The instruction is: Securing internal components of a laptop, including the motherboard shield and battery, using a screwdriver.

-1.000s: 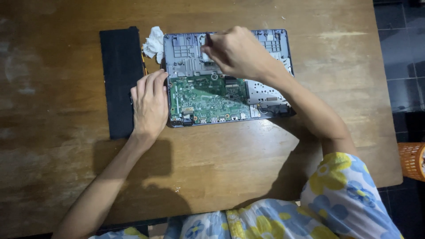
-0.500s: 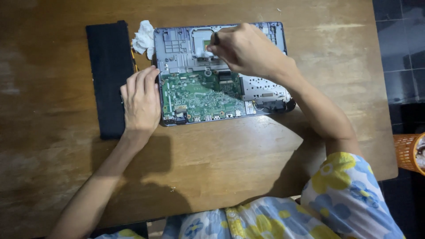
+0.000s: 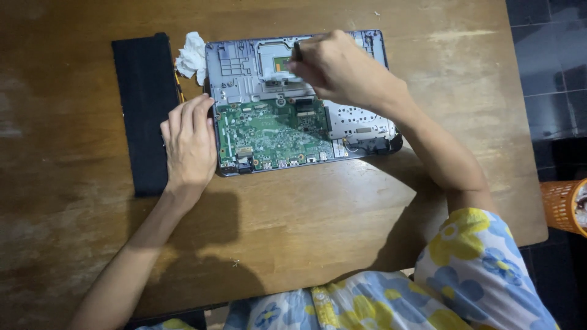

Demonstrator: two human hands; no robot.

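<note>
Wooden tabletop carrying one opened laptop chassis with one green circuit board. Left hand, fingers flat and released, rests at its edge, between one black panel and the board; one white tissue lies beyond the fingertips. Right hand grasps a dark tool, its tip hidden.

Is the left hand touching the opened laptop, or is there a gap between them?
Touching. In the head view, the left hand lies flat on the table with its fingertips pressed against the left edge of the opened laptop.
</note>
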